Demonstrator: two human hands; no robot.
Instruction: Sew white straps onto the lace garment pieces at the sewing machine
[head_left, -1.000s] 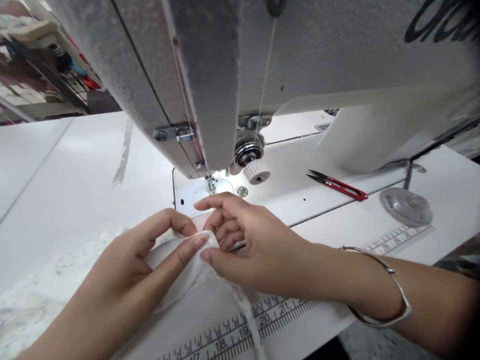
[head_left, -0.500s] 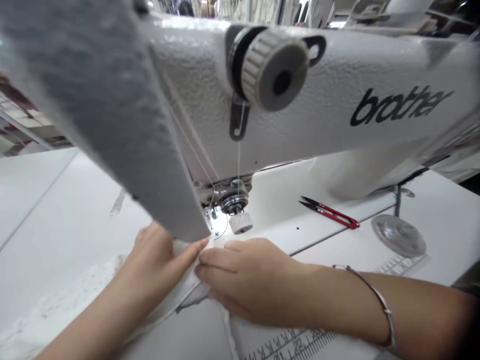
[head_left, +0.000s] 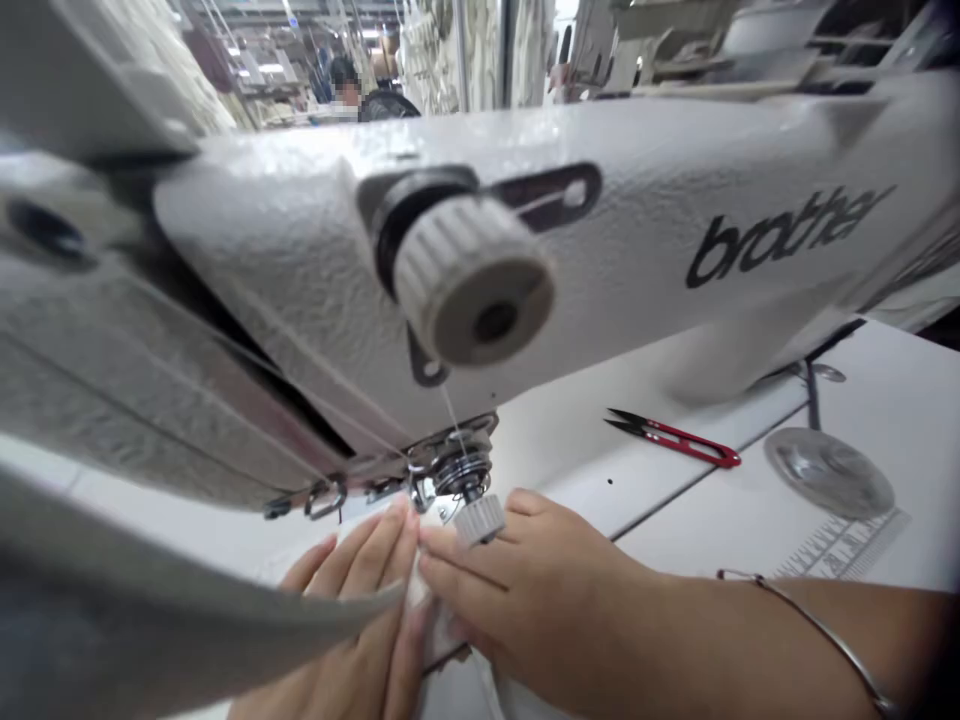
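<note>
My left hand and my right hand lie side by side under the head of a white sewing machine. Their fingertips press on a small fold of white fabric just below the thread tension unit. The fabric shows only as a sliver between the fingers. The needle and presser foot are hidden behind the machine head, which fills the upper and left view. A thin metal bangle circles my right wrist.
Red thread snips lie on the machine bed to the right. A clear round disc and a printed ruler strip sit on the white table. A person is far behind the machine.
The view has risen, so the machine head now covers most of the table and the lace fabric. Both hands have slid forward under the head and closed flat onto the fabric.
</note>
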